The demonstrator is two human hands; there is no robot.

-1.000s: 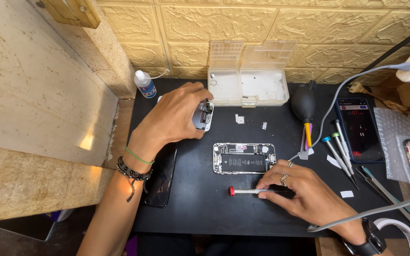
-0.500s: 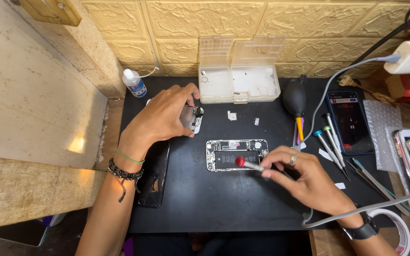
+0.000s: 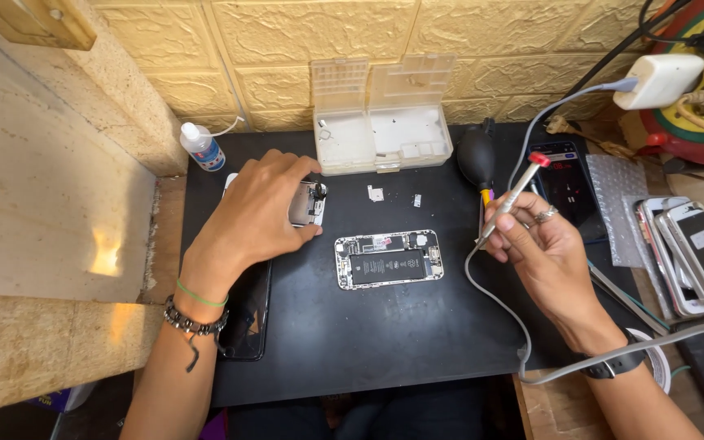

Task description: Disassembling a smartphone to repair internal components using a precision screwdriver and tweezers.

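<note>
Nearest the camera, a dark phone screen panel (image 3: 246, 314) lies face up at the left edge of the black work mat (image 3: 385, 342), partly under the left wrist. Past it, the left hand (image 3: 258, 216) lies palm down with its fingers curled around a small metal phone part (image 3: 307, 204), pinning it against the mat. At the mat's centre the opened phone body (image 3: 389, 259) lies flat with its battery and board exposed, touched by neither hand, so the work looks mid-way: the shell is open and at least 1 part is out, while the battery and board still sit in place. To the right, the right hand (image 3: 543, 248) is lifted off the mat, its fingers pinched round a red-capped screwdriver (image 3: 508, 200) that tilts up and away from the phone body. A grey cable (image 3: 490, 301) loops across the mat just in front of that hand and could snag it. 2 tiny loose pieces (image 3: 376, 194) lie beyond the phone body. Farther back stand an open clear parts box (image 3: 380, 130), a black air blower (image 3: 477, 155), a small bottle (image 3: 203, 147) at left, and a second lit phone (image 3: 564, 175) at right. Several phone frames (image 3: 694, 253) are stacked off the mat, far right.
</note>
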